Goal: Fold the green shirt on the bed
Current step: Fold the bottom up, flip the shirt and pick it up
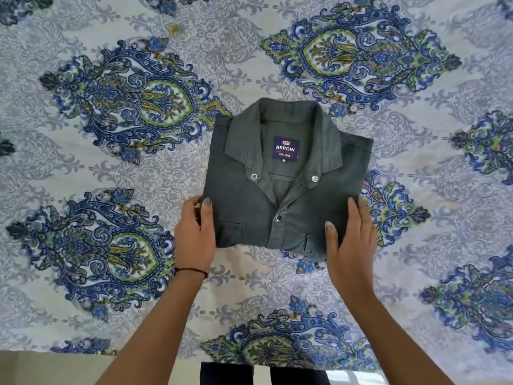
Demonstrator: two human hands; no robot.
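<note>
The green shirt lies on the bed as a compact folded rectangle, collar at the far end, a blue brand label showing inside the neck and snap buttons down the front. My left hand grips its near left corner, thumb on top and fingers curled at the edge. At the near right corner my right hand holds the shirt the same way, thumb resting on the fabric and fingers along the right side. Both hands touch the shirt.
A bedsheet with blue and green paisley medallions covers the bed all around the shirt. The bed's near edge runs along the bottom, with pale floor and my dark trousers below it.
</note>
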